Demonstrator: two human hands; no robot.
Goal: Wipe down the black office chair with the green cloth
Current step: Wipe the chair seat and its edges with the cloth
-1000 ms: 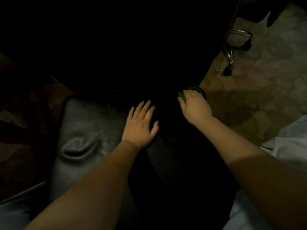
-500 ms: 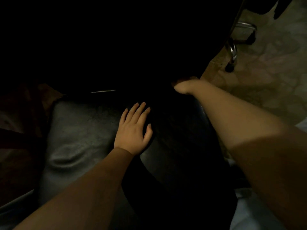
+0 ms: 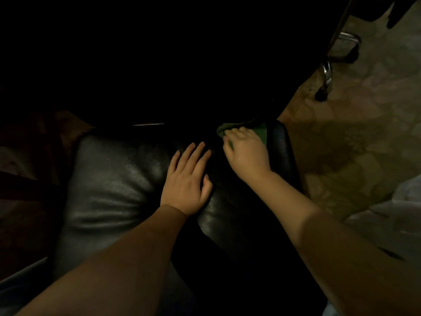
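The black office chair [image 3: 109, 183] fills the lower middle of the dim view, its padded leather seat creased and shiny. My left hand [image 3: 188, 179] lies flat on the seat with fingers straight. Close to its right, my right hand [image 3: 247, 151] holds the green cloth [image 3: 259, 131] down against the seat's far right corner, fingers curled over it. Only the cloth's far edges show past the hand. The chair's back is lost in darkness above.
A chrome chair leg with a black caster [image 3: 324, 87] stands on the mottled floor [image 3: 364, 124] at the upper right. Pale fabric [image 3: 391, 215] lies at the right edge. The left side is too dark to read.
My right hand has come back toward me from the seat's far edge and the green cloth shows again under it. My left hand has stayed flat on the seat.
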